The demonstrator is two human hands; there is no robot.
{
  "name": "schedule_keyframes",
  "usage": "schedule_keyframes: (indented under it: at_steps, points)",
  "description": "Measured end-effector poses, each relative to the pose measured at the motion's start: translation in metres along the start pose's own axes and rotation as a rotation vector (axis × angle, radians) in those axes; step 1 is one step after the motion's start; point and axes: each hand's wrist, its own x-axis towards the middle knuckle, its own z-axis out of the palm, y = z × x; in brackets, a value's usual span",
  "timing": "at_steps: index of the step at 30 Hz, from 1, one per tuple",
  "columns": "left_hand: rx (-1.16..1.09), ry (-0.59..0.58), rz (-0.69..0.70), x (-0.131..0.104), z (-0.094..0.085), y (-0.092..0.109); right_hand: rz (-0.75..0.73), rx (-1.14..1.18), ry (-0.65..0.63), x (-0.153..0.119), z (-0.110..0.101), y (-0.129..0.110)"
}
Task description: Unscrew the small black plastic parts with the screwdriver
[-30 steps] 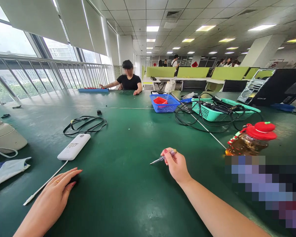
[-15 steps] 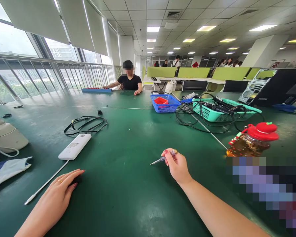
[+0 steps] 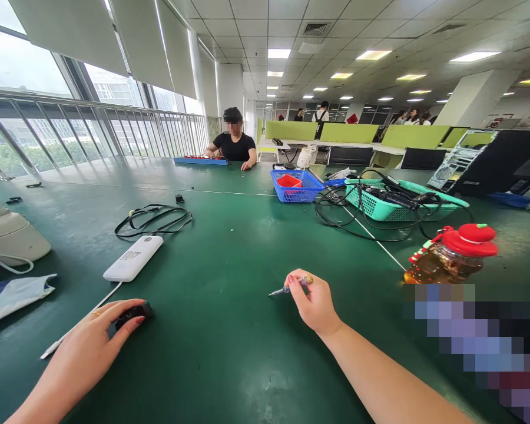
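Note:
My left hand [image 3: 99,335] is closed round a small black block [image 3: 135,315] at the lower left, thumb on the near side and fingers on the far side. What kind of part the block is, I cannot make out. Between the fingertips of my right hand [image 3: 315,300] is a slim screwdriver [image 3: 287,289], its thin metal tip pointing left, close above the green tabletop [image 3: 229,353]. A white power bank [image 3: 133,259] with a short white cable [image 3: 86,320] lies just beyond my left hand.
A coiled black cable [image 3: 154,221] lies past the power bank. Blue basket [image 3: 297,194], green basket [image 3: 380,211] of cables and a red-lidded jar [image 3: 453,256] stand to the right. A face mask [image 3: 20,297] lies left. A person [image 3: 234,144] sits at the far edge.
My left hand has closed on the black block, which now shows between thumb and fingers. My right hand has barely moved. Across the table, the person's blue tray has shifted right.

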Motion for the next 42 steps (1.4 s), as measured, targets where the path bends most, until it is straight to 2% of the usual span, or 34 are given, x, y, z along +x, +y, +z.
schedule_keyframes:
  at_steps: [3, 7, 9, 11, 13, 15, 18, 22, 25, 29, 36, 42]
  points:
    - [-0.057, -0.024, 0.168, 0.011, -0.004, 0.031, -0.246, -0.108, -0.066, -0.001, 0.002, -0.009]
    - [-0.167, -0.132, 0.449, 0.043, 0.004, 0.105, -0.463, -0.194, -0.139, -0.005, 0.007, -0.016]
    - [-0.211, -0.182, 0.575, 0.063, 0.018, 0.144, -0.484, -0.207, -0.158, -0.005, 0.008, -0.017]
    - [-0.244, -0.219, 0.627, 0.080, 0.035, 0.177, -0.466, -0.218, -0.159, -0.005, 0.006, -0.016]
    - [-0.275, -0.270, 0.678, 0.093, 0.051, 0.201, -0.440, -0.228, -0.150, -0.004, 0.004, -0.015]
    - [-0.309, -0.306, 0.686, 0.101, 0.064, 0.214, -0.415, -0.228, -0.145, -0.002, 0.003, -0.013]
    - [-0.330, -0.306, 0.673, 0.103, 0.077, 0.216, -0.388, -0.216, -0.161, -0.001, 0.004, -0.010]
    - [-0.383, -0.281, 0.663, 0.101, 0.086, 0.204, -0.347, -0.200, -0.173, -0.001, 0.005, -0.008]
    - [-0.439, -0.292, 0.665, 0.102, 0.090, 0.198, -0.318, -0.187, -0.127, -0.001, 0.002, -0.007]
    - [-0.469, -0.301, 0.647, 0.107, 0.093, 0.197, -0.390, -0.187, -0.060, -0.003, -0.001, -0.009]
    - [-0.482, -0.326, 0.637, 0.109, 0.095, 0.197, -0.441, -0.250, -0.183, -0.004, 0.005, -0.013]
    - [-0.483, -0.312, 0.642, 0.109, 0.098, 0.196, -0.434, -0.288, -0.175, -0.004, 0.004, -0.010]
